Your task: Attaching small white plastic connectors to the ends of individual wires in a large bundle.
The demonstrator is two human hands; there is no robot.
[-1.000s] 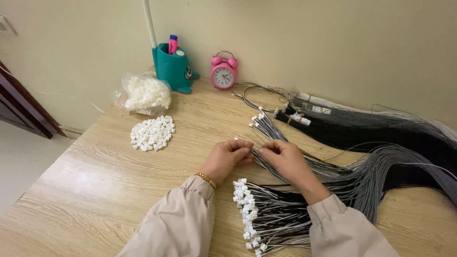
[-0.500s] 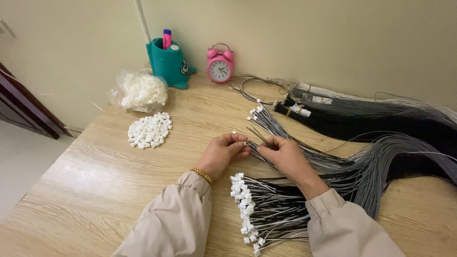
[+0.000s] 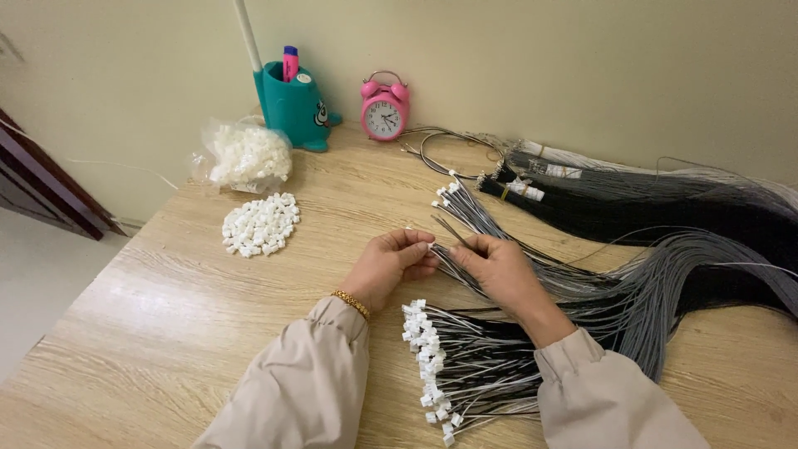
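Pale wood-grain tabletop (image 3: 150, 333) runs up to a plain cream wall, and at its middle the person's two hands meet. The left hand (image 3: 386, 266), a gold bracelet (image 3: 352, 303) at its wrist, is pinched narrow at the fingertips on what looks like a small white connector, though the piece is too small to make out surely. The right hand (image 3: 499, 270), touching it fingertip to fingertip, is closed on a thin grey wire (image 3: 445, 229) whose free end pokes up and away from the knuckles. Just below both wrists lies a bundle of black-and-white wires tipped with white connectors (image 3: 432, 366); beyond the right hand a sheaf of grey wires (image 3: 632, 299) fans off to the far side. Well beyond the left hand sit a loose heap of white connectors (image 3: 260, 224) and a clear bag of more (image 3: 245, 155), with a teal pen holder (image 3: 293, 104) and a pink alarm clock (image 3: 383, 112) against the wall. The wire seems light, limp and springy, likely to flick aside, so holding close behind its tip looks soundest.
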